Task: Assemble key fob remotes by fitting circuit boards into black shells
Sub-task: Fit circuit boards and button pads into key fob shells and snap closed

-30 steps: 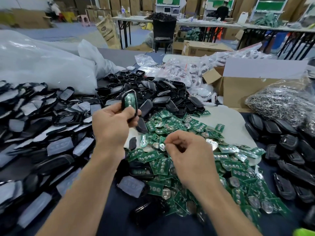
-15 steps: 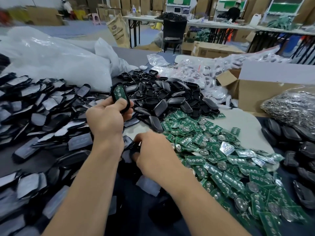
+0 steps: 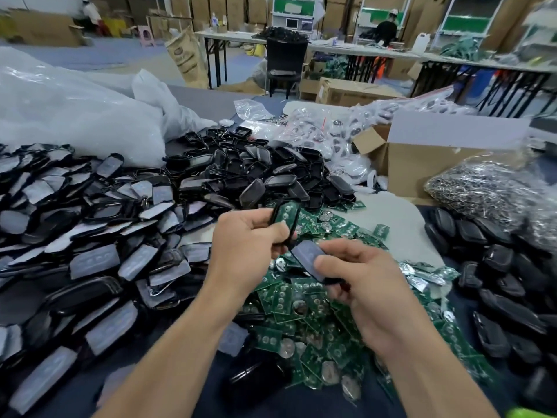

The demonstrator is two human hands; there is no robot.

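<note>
Gripping a board-filled shell (image 3: 284, 217), the left hand (image 3: 244, 251) meets the right hand (image 3: 364, 285) pinching a cover (image 3: 307, 257).

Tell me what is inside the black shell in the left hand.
A green circuit board lies inside the black shell. The left hand covers its lower part, so whether the board is fully seated cannot be seen.

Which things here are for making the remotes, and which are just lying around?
For the job: left hand holding a shell with a green board; right hand holding a grey-faced cover; pile of green boards; pile of black shells.
Just lying about: white plastic bag; cardboard box; black chair.
</note>
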